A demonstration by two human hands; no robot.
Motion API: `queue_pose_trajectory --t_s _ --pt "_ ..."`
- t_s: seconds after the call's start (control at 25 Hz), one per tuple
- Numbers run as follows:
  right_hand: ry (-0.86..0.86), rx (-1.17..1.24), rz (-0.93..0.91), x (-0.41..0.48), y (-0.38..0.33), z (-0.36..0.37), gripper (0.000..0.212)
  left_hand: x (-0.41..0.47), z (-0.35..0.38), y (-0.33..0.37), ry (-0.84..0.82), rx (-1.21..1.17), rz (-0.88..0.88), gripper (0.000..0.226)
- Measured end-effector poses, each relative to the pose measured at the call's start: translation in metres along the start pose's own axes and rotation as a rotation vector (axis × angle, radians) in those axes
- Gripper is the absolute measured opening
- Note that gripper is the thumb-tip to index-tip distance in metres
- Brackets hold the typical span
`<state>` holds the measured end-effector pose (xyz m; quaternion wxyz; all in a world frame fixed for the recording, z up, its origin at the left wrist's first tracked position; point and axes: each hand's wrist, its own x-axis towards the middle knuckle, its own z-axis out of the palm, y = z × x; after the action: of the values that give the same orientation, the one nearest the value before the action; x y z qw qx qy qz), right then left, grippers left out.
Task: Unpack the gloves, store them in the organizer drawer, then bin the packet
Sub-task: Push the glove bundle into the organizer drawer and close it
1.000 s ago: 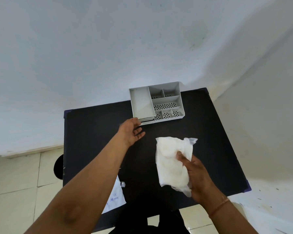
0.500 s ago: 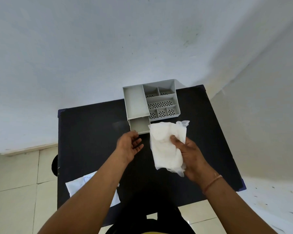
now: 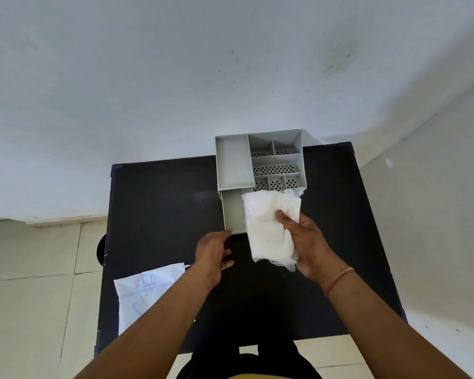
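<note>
Being clasped in the right hand (image 3: pixel 307 243), the gloves (image 3: pixel 270 228) are best lowered flat into the drawer (image 3: pixel 233 212), steadied by the left hand (image 3: pixel 212 255) with loosely curled fingers.

The grey organizer (image 3: pixel 260 162) sits at the far edge of the black table (image 3: pixel 159 214), against the white wall. Its drawer (image 3: pixel 233 212) is pulled out toward the person. The left hand (image 3: pixel 212 257) rests at the drawer's front left corner, fingertips touching the front edge. The right hand (image 3: pixel 307 242) grips a white bundle of gloves (image 3: pixel 268 228), thumb pressed on top, held over the right part of the drawer. The white printed packet (image 3: pixel 145 294) lies at the table's near left corner, partly covered by the left forearm.
</note>
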<state>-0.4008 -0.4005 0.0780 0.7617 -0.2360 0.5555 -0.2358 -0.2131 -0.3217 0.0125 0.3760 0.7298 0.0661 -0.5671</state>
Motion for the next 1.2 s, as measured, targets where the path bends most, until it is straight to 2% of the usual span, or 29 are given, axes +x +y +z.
queue_pose_trajectory --t_s 0.08,0.16,0.24,0.32,0.48,0.64,0.72,0.84,0.96,1.12,1.2 --pt "-0.001 -0.028 0.023 0.01 0.005 0.004 0.03 -0.011 -0.002 0.006 0.019 0.0 0.091 0.031" --pt "-0.025 -0.061 0.03 0.02 0.011 0.012 0.031 -0.023 -0.005 0.019 -0.191 -0.075 0.128 0.042" --pt "-0.048 -0.12 0.014 0.032 0.013 0.021 0.03 -0.027 -0.007 0.034 -0.323 0.0 0.194 0.03" --pt "-0.018 -0.274 -0.018 0.046 0.011 0.029 0.028 -0.016 -0.007 0.046 -0.242 0.12 0.248 0.021" --pt "0.104 -0.815 -0.159 0.074 0.008 0.037 0.034 0.015 -0.005 0.051 -0.049 0.366 0.258 0.024" --pt "0.185 -1.211 -0.312 0.094 0.013 0.041 0.042 0.032 0.004 0.05 0.102 0.978 0.619 0.024" --pt "0.218 -1.318 -0.364 0.105 0.014 0.046 0.042 0.04 0.011 0.055 0.177 1.117 0.762 0.021" --pt "0.261 -1.387 -0.357 0.12 0.019 0.053 0.04 0.053 0.022 0.062 0.25 1.244 0.858 0.026" --pt "0.267 -1.421 -0.376 0.127 0.025 0.055 0.04 0.063 0.024 0.059 0.28 1.285 0.863 0.034" --pt "0.197 -1.339 -0.416 0.127 0.028 0.048 0.04 0.065 0.015 0.04 0.291 1.123 0.889 0.047" --pt "0.251 -1.259 -0.514 0.12 0.025 0.04 0.039 0.055 0.008 0.032 0.342 1.095 0.973 0.052"
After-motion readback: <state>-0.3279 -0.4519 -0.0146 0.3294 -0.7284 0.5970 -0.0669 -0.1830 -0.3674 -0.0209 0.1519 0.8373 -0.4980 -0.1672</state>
